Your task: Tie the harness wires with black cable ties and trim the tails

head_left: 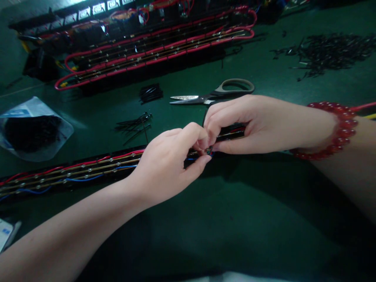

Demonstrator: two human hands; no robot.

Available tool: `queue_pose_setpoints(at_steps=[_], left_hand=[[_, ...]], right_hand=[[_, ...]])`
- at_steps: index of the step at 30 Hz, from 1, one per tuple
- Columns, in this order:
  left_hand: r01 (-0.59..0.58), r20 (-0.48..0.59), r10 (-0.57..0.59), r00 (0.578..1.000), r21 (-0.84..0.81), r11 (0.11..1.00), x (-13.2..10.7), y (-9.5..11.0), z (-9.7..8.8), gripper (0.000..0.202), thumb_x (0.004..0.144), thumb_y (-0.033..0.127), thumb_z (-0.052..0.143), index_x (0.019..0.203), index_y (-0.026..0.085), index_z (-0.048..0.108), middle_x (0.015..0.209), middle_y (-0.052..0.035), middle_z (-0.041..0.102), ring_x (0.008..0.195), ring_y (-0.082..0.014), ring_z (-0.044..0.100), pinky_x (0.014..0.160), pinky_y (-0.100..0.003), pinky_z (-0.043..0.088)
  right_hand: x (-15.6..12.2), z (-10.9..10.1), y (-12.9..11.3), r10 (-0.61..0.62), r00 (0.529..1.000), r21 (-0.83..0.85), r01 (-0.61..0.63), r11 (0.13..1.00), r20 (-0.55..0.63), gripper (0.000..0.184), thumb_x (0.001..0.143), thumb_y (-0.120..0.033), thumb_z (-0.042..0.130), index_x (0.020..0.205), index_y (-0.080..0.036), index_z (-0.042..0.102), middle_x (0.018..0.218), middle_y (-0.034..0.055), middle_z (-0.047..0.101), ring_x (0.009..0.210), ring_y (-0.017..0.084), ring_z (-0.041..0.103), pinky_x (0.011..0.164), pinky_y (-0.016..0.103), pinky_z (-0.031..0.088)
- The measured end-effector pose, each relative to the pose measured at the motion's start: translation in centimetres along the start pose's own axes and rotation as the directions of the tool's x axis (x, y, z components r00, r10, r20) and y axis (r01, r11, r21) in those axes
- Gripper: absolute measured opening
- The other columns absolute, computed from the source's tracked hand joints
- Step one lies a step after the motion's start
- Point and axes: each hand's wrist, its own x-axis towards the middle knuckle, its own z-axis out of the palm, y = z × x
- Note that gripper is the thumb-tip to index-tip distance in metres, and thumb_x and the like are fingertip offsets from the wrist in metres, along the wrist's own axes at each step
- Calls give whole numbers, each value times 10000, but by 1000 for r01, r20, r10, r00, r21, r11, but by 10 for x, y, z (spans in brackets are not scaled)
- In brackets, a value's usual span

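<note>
A long dark strip [96,169] with brass rods and red and blue wires runs across the table under both hands. My left hand [173,160] is closed in a pinch at the strip, its thumb along the near edge; what lies between its fingertips is mostly hidden. From the right, my right hand [243,125] meets it, fingers pinched together beside the left fingertips. A thin black cable tie [204,117] curves up at the right fingers. Just beyond the hands lie grey-handled scissors [205,99] with blades slightly apart, pointing left.
Loose cable ties [133,126] and a small black bundle [150,93] lie behind the strip. A plastic bag [37,131] of black pieces sits at left. Black clippings [331,53] are heaped at far right. A larger red-wired assembly [158,53] spans the back.
</note>
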Motion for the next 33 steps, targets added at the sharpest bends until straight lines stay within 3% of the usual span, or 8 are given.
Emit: queue_pose_setpoints(at_steps=[16,33], left_hand=[[-13,-3,13,1000,-1,1000,1,-1,1,161,911,87,654,959,198,548,868,39,668,739,-100,604,635,-241,409],[-14,-81,14,997,-3,1000,-2,-1,2,176,927,113,673,842,214,556,762,51,672,682,-111,624,619,-245,427]], right_hand=[[0,0,-2,2,1000,-1,-2,1000,11,63,919,-263,725,926,-242,784,935,0,776,860,161,708,802,297,553],[0,1,-2,40,999,-98,-38,994,18,103,903,-301,697,905,-226,768,906,20,762,847,171,676,756,310,523]])
